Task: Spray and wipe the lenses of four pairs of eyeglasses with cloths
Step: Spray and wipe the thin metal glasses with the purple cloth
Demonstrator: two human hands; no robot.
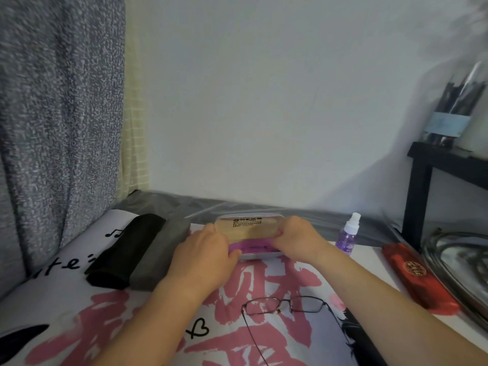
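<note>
Both hands grip an opened glasses case (249,235) at the far middle of the table: the left hand (204,250) clasps its left end and the right hand (295,237) its right end, fingers curled over the rim where the lid meets the base. The case has a pale lid raised toward the wall, a tan lining inside that lid, and a purple strip along the front of the base between the two hands. Dark printed characters run across the top of the lining, too blurred to read.

A thin dark wire-framed pair of eyeglasses (286,306) lies open on the table nearer the person, below the right forearm, apart from both hands. A small clear purple spray bottle with a white nozzle (348,235) stands upright just right of the right hand; its round label cannot be read. A black soft pouch (125,250) and a grey soft pouch (158,256) lie side by side, touching, left of the left hand. A red flat case with a gold round emblem (420,277) lies at the right edge.

The white table covering (66,299) bears large pink brush characters, a black heart outline, music notes and the letters "ute".
</note>
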